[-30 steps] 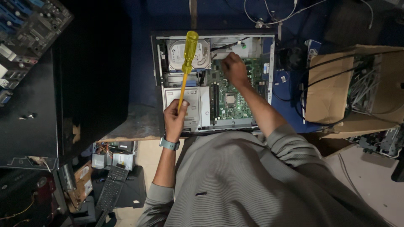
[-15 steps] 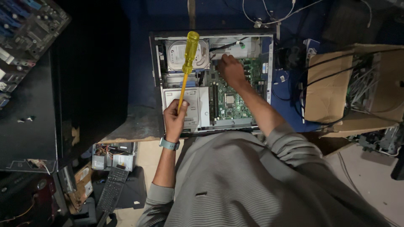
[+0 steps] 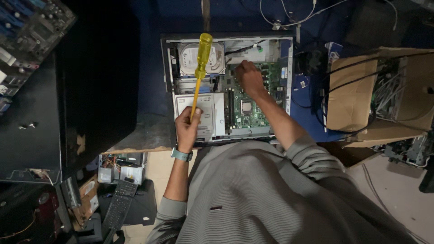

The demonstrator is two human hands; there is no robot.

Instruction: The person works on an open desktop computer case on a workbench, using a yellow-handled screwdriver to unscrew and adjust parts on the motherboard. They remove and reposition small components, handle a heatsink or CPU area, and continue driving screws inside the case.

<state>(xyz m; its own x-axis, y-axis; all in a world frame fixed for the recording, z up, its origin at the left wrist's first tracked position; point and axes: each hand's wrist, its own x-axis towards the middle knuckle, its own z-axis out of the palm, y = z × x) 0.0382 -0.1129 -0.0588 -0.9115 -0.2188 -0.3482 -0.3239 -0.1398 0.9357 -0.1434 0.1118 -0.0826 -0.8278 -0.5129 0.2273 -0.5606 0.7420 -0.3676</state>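
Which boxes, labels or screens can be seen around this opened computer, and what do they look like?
Cardboard box: right of the computer case, brown, open, full of cables.
Round label: on the hard drive, upper left inside the case, pale.
Small white sticker: case's right edge, rectangular.
No screens show.

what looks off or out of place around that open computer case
The left hand grips the yellow screwdriver by its metal end, handle pointing away over the open computer case. The right hand is inside on the green board. Loose cables trail over the cardboard box.
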